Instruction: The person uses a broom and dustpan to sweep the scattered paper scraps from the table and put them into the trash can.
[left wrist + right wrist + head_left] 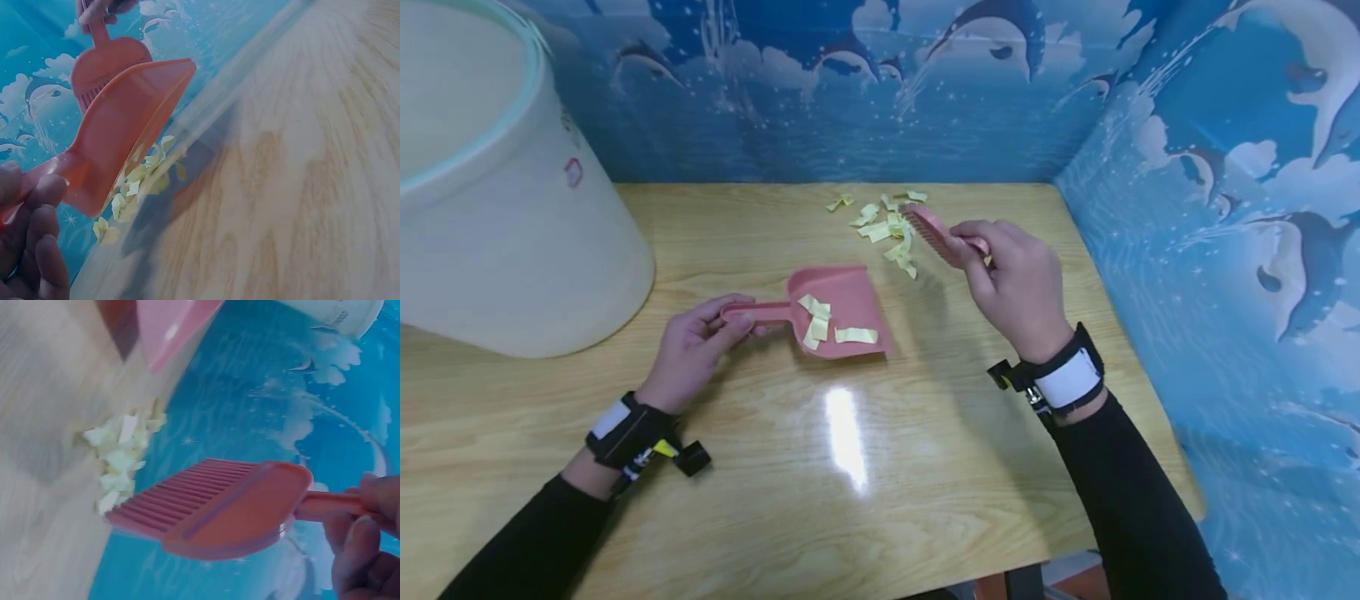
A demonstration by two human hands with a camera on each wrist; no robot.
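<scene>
Mid-tabletop: pink dustpan with three yellow paper scraps inside, handle in left grip. Right grip clasping pink brush over loose scraps near far edge. White bucket at left edge.

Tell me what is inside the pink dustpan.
The dustpan holds a few yellow paper scraps, lying loose on its floor. The left hand grips its handle. Whether anything lies beneath those scraps cannot be seen.
</scene>
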